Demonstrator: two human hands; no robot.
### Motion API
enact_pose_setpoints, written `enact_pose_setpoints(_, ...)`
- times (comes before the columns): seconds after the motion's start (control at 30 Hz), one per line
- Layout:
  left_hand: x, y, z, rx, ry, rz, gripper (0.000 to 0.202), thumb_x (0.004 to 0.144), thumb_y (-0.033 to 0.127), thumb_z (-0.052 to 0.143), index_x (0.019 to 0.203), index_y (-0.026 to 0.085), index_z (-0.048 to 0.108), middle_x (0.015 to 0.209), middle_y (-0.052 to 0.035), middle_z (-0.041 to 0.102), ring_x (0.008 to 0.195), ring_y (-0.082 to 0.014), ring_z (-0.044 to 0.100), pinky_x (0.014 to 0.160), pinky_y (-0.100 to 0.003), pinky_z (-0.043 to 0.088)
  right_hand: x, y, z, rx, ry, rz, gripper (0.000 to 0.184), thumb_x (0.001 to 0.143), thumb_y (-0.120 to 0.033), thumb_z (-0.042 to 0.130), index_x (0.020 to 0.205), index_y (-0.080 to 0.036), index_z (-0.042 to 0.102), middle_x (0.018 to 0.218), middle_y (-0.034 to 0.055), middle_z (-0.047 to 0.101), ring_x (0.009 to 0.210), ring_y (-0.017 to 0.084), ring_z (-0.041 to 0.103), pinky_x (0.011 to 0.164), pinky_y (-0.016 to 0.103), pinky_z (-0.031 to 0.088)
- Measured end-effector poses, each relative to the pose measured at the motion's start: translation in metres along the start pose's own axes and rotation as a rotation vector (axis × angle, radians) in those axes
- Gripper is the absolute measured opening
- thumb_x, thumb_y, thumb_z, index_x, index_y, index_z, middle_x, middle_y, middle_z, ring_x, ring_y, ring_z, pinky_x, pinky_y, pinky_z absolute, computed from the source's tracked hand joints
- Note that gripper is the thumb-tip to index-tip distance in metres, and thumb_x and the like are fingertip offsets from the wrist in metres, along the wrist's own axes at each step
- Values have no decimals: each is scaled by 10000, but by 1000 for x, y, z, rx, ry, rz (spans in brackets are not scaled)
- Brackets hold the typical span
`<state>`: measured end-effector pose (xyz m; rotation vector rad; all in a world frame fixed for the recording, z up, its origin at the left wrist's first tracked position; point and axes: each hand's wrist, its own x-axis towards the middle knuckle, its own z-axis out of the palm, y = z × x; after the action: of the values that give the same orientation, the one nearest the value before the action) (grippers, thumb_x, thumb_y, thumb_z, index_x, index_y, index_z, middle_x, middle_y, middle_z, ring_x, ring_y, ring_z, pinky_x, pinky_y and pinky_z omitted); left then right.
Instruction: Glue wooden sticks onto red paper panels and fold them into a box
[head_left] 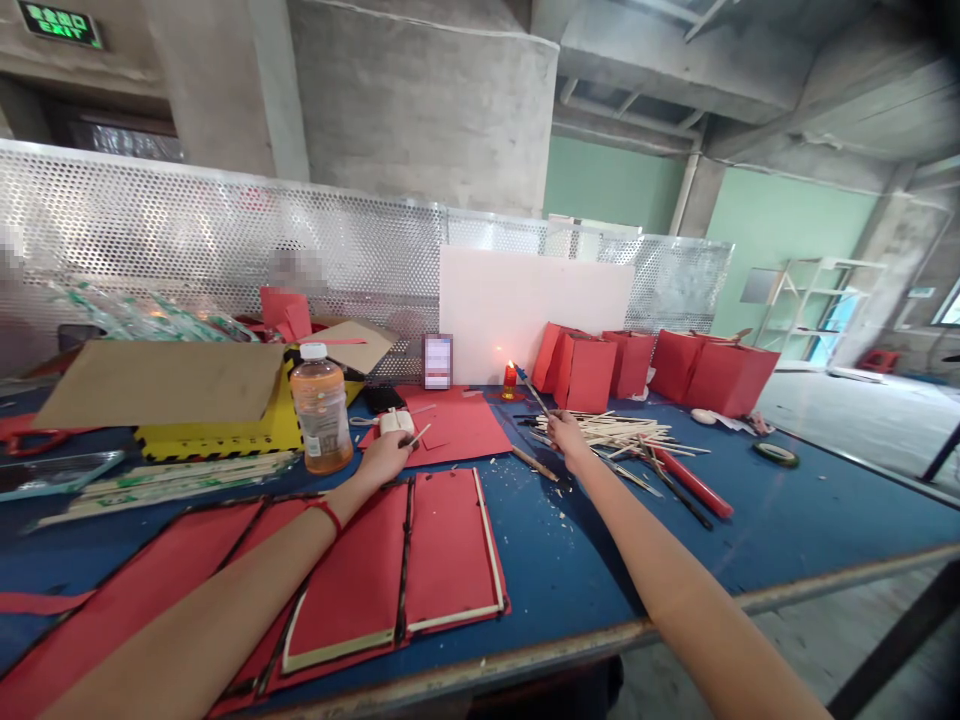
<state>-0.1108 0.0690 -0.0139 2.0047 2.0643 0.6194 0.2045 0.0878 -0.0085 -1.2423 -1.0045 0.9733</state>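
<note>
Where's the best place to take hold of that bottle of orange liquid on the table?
Wrap a grip around the bottle at its middle, coming from the near side. It stands upright, and its round body is wide, unlike the small cap. The yellow box crowds its left side, and the left hand is close on its right.

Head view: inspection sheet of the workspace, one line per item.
Surface: blue table, wood shavings scattered on it.
Job's things: red paper panels edged with sticks; loose wooden sticks; red paper boxes.
Clutter: bottle of orange liquid, cardboard sheet, yellow box, red scissors, tape roll, lit candle.
Grippers: right hand grips a long thin stick; left hand at a white lump, grip unclear.
Cables: nothing seen.
Surroundings: perforated metal fence, concrete pillar, green wall.
</note>
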Motion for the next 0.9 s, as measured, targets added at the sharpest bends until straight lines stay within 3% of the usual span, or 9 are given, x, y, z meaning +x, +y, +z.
enact_pose_setpoints(0.9, 7, -7, 4, 40, 14, 21, 271, 886, 250, 493, 1056, 178, 690, 1101, -85, 696, 1044, -235, 635, 796, -266, 449, -2, -2, 0, 2, -11, 7, 51, 817, -166, 489, 857, -196, 480, 475, -121, 346, 370, 69, 283, 383, 190, 231)
